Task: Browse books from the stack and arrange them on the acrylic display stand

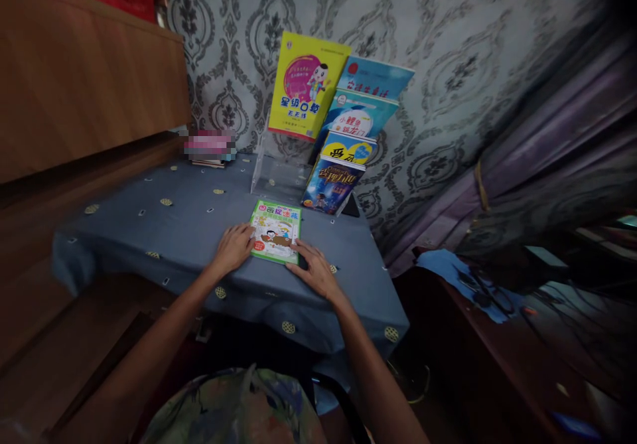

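A thin green picture book (276,230) lies flat on a blue-grey tablecloth (179,218). My left hand (233,247) rests at the book's left edge, fingers bent onto the cover. My right hand (315,268) lies at the book's lower right corner, fingers spread and touching its edge. Behind the book stands a clear tiered display stand (279,177) with a yellow book (306,85) on the left side and several blue books (348,145) stepped down the right side.
A wooden cabinet (84,79) rises at the left. A blurred pink object (209,145) sits at the table's back. Patterned grey wallpaper is behind. Purple curtains (547,145) hang at the right above a dark side surface with blue cloth (448,271).
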The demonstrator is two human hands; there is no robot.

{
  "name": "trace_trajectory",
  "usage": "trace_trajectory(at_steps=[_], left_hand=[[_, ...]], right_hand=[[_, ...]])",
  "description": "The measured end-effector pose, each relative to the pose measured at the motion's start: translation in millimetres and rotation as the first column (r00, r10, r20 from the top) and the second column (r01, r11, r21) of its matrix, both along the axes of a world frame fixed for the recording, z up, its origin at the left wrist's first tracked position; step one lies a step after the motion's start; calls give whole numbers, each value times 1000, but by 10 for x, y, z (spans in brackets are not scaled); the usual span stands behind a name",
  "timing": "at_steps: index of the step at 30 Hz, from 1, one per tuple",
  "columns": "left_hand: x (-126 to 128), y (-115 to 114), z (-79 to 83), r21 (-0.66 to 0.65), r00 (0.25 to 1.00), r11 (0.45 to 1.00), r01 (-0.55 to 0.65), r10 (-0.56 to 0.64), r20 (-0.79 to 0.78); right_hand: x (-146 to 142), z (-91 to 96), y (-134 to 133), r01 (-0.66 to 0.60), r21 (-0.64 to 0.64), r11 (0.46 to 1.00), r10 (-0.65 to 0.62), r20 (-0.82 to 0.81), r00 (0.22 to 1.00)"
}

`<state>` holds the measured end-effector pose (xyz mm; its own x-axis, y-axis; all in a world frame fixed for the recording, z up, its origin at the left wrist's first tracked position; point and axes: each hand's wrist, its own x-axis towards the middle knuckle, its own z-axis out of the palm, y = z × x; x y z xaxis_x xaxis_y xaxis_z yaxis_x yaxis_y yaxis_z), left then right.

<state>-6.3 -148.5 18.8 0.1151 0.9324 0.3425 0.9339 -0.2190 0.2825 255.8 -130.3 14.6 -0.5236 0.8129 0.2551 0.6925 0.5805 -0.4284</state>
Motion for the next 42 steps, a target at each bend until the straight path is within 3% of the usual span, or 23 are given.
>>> trace_trajectory(at_steps=[25, 31, 37, 42], left_hand=[[-6, 13, -27, -10, 999, 1000, 3, -2, 41], [13, 34, 59, -16, 999, 999, -32, 31, -3], [-24, 418, 207, -73, 991, 997, -31, 22, -130], [-30, 910, 157, -100, 994, 993, 67, -75, -80]], right_hand=[[-6, -1, -7, 11, 12, 1000, -11, -30, 999], [-27, 33, -2, 7, 18, 1000, -6, -47, 999], [-64, 47, 166, 25, 0, 1000, -25, -40, 999], [-153, 42, 433, 69, 41, 997, -71, 32, 997]])
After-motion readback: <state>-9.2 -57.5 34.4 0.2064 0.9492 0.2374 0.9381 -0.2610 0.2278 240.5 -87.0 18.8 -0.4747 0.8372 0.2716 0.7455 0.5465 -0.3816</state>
